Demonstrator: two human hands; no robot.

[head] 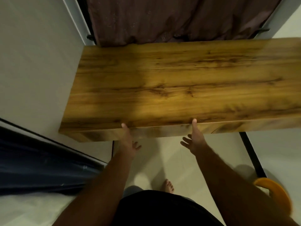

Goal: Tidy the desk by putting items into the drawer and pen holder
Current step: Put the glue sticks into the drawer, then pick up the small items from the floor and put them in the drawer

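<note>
A wooden desk [179, 82] fills the middle of the view, and its top is bare. Its front panel [154, 132], possibly the drawer front, sits flush under the top edge. My left hand [129, 141] rests against this panel, thumb at the top edge and fingers spread below. My right hand [194, 141] does the same a little to the right, thumb up on the edge and fingers apart beneath. Neither hand holds anything. No loose items or pen holder are in view.
A maroon curtain [171, 18] hangs behind the desk. A white wall runs along the left, with dark blue fabric [40, 160] below it. A black desk leg [250, 152] stands at the right, near an orange object [275, 191]. My bare foot [168, 185] is on the pale floor.
</note>
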